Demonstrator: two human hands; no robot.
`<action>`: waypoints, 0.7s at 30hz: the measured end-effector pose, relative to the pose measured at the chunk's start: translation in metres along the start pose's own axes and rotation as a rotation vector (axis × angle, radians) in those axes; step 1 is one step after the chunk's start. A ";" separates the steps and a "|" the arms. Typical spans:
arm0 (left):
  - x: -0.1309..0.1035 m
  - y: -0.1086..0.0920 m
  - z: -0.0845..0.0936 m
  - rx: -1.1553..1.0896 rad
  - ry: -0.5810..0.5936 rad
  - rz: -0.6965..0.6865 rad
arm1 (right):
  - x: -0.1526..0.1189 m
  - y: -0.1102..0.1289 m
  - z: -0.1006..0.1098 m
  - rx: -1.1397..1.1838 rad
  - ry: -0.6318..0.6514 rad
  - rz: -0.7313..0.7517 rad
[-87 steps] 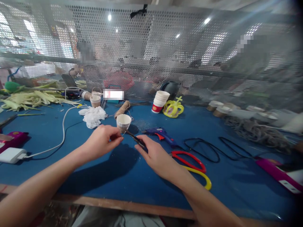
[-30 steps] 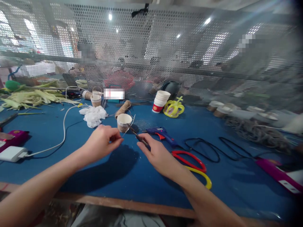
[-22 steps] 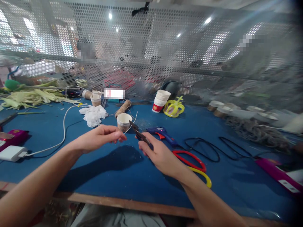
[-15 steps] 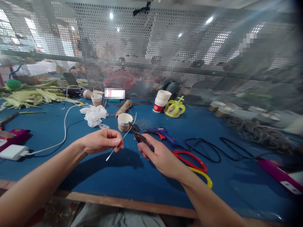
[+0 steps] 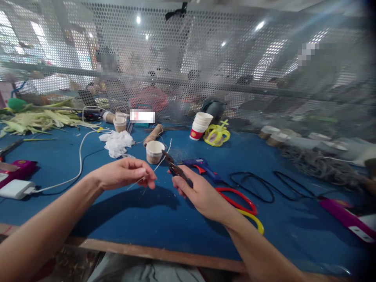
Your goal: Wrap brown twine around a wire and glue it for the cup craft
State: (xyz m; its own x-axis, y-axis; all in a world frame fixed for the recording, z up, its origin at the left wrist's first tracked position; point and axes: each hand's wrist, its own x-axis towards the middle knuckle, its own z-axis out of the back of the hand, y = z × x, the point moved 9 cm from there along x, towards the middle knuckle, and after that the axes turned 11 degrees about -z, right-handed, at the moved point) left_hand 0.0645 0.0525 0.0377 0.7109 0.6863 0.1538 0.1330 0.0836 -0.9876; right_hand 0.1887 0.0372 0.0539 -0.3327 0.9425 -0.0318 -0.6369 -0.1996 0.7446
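Head view: twisted wire [image 5: 169,146] is pinched between thumb and fingers of the left hand [image 5: 129,174], fingers partly curled. Wire is run up and away from the fingertips at a slant, towards the right; two thin, blurred strands are seen trailing below the same hand. Pliers [image 5: 175,168] are gripped in the right hand [image 5: 201,192], fingers wrapped round the handles, nose pointed up-left. Wire is crossed by the nose in this view; whether it is clamped there cannot be told.

Wire is thus held between the two hands, just ahead of the left, near the right, above the worktop [image 5: 293,235]. A white-rimmed cup [image 5: 152,158] is stood upright just behind the wire and pliers nose. Roll of twine [image 5: 153,134] is laid behind the cup, crumpled white material [image 5: 117,143] to its left.

Blue glue gun [image 5: 202,166] is placed beyond the right hand. Scissors [image 5: 239,201] with red and yellow handles are partly covered by the right forearm.
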 end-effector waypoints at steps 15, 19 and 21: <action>0.002 -0.024 0.004 0.750 -0.198 -0.112 | 0.004 -0.006 0.001 -0.045 -0.062 -0.060; 0.004 0.000 0.000 0.099 0.013 -0.063 | -0.001 -0.001 -0.004 0.047 0.059 -0.043; 0.003 0.006 -0.003 -0.001 0.039 -0.038 | -0.002 0.001 -0.005 0.062 0.078 -0.032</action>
State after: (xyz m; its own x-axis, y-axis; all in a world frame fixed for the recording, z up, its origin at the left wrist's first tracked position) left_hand 0.0696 0.0533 0.0328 0.7319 0.6536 0.1927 0.1613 0.1085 -0.9809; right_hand 0.1850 0.0340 0.0509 -0.3678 0.9238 -0.1064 -0.6044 -0.1505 0.7823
